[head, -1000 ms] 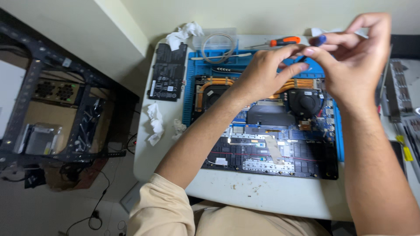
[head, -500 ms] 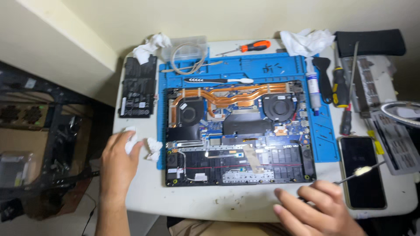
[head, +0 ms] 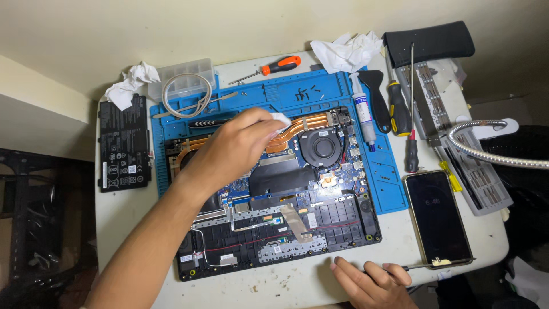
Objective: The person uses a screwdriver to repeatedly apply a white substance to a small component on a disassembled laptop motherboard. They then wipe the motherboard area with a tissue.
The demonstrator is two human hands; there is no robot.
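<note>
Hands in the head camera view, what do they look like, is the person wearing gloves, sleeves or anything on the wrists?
Both are bare. The left hand has no glove, ring or watch showing, and its forearm is uncovered down to the frame edge, with no sleeve in view. The right hand is also ungloved with no ring showing; its wrist is cut off by the bottom edge.
</note>
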